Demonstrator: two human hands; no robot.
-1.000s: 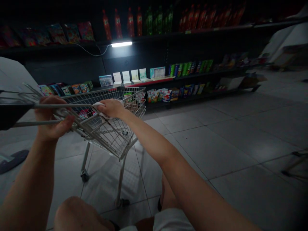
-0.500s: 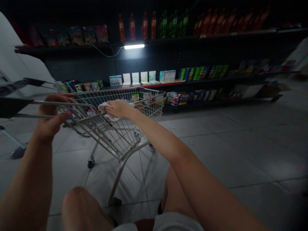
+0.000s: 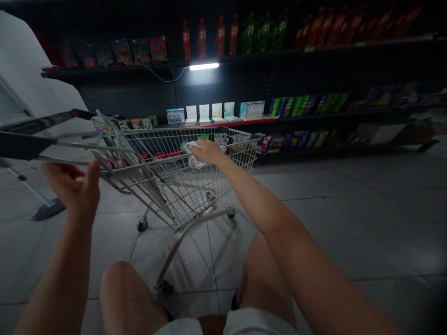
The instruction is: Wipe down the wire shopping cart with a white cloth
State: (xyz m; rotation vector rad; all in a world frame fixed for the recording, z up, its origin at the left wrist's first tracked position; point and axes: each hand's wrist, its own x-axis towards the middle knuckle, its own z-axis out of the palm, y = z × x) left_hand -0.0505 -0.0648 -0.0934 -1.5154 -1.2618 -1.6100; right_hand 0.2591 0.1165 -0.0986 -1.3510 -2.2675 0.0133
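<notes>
While a right hand (image 3: pixel 206 152) presses a white cloth (image 3: pixel 192 156) to the top rail of a wire shopping cart (image 3: pixel 185 195) | left hand (image 3: pixel 71 186) open, grip spread, just beside the cart | store shelving (image 3: pixel 279 79) beyond

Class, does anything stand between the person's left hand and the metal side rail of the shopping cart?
Nothing visible does: the open left hand is just below the shopping cart's metal side rail, with only a small gap of air between them.
</notes>
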